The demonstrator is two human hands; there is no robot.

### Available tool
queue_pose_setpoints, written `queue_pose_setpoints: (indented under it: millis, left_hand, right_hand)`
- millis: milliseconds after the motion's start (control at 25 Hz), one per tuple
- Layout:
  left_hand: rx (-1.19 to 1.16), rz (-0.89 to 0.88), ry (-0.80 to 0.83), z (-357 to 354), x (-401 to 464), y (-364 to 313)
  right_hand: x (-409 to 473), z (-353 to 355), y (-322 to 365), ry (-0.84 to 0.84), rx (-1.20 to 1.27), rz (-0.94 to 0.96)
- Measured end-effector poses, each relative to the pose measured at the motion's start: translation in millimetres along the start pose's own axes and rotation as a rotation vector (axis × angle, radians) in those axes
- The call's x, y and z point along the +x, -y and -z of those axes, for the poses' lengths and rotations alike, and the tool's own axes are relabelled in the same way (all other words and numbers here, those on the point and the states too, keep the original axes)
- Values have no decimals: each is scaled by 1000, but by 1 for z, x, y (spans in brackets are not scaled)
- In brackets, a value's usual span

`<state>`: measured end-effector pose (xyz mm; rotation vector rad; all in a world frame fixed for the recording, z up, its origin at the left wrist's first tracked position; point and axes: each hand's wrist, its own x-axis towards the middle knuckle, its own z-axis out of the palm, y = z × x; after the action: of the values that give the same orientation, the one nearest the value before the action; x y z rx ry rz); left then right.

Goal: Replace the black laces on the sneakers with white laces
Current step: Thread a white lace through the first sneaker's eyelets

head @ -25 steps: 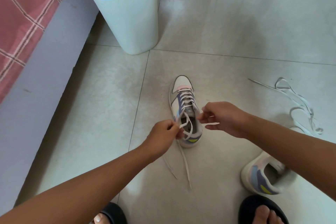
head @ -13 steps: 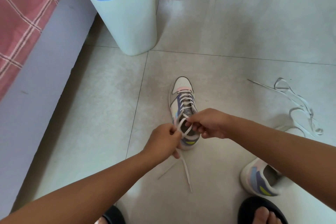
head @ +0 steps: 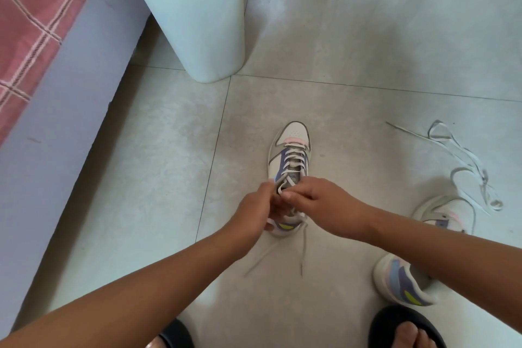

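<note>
Head view: the sneaker [head: 289, 167] stands on the floor [head: 158, 167], toe pointing away, white lace [head: 292, 162] crossed through its eyelets. Both hands meet over the tongue: the left hand [head: 254, 213] and the right hand [head: 313, 205] each pinch a part of the lace, apparently forming a knot. Two loose ends trail toward the person (easy to snag). If one pinch slips, the loop could collapse and the knot loosen; an uneven pull may drag the unsteadied sneaker. A second sneaker [head: 406, 281] waits at right, near a spare lace [head: 463, 169].
</note>
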<state>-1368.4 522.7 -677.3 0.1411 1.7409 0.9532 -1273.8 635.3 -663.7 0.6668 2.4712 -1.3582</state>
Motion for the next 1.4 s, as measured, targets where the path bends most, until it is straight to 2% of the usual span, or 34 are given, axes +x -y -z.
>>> queue_pose_setpoints:
  millis: [120,200,280,360,440,520,600,720,800,880,960,1000,1120,1240,1320,1400]
  left_hand:
    - [-197,76,102,2,0,-4]
    - [-299,104,94,3,2,-1]
    - [-364,137,-5,11,7,1]
    - [-183,105,-114,25,13,6]
    - [120,46,-125,36,16,11]
    - [296,37,-56,41,16,12]
    - [368,75,30,41,17,11]
    - [585,104,122,39,19,6]
    - [861,-10,69,34,20,-1]
    - [1003,-230,-102,25,20,-11]
    - [895,-360,-206,13,20,-21]
    - [817,-364,-200,5,21,-25]
    - [680,-291,-96,-24,22,-21]
    - [634,-253,-100,-40,26,-14]
    - [555,-218,-116,-43,32,-14]
    - [490,-209,-123,-43,34,-17]
  right_hand:
    - [-16,6,-3,53,-99,83]
    - [-24,19,-12,20,8,-4]
    - [-26,46,-30,-21,-16,-184]
    - [-31,89,-51,46,-10,-396]
    - [-37,129,-66,82,207,-474]
    - [-39,156,-75,8,507,-455]
    - [-37,174,-82,-122,784,-419]
    - [-31,189,-87,-310,1069,-310]
    - [-28,189,-87,-399,1214,-241]
    - [-23,178,-86,-417,1296,-253]
    - [-15,154,-84,-384,1335,-365]
    - [-9,139,-84,-378,1332,-430]
    - [4,92,-82,-389,1197,-584]
    - [12,57,-79,-307,1077,-736]
    - [16,45,-77,-249,1072,-752]
    - [20,41,-74,-213,1173,-731]
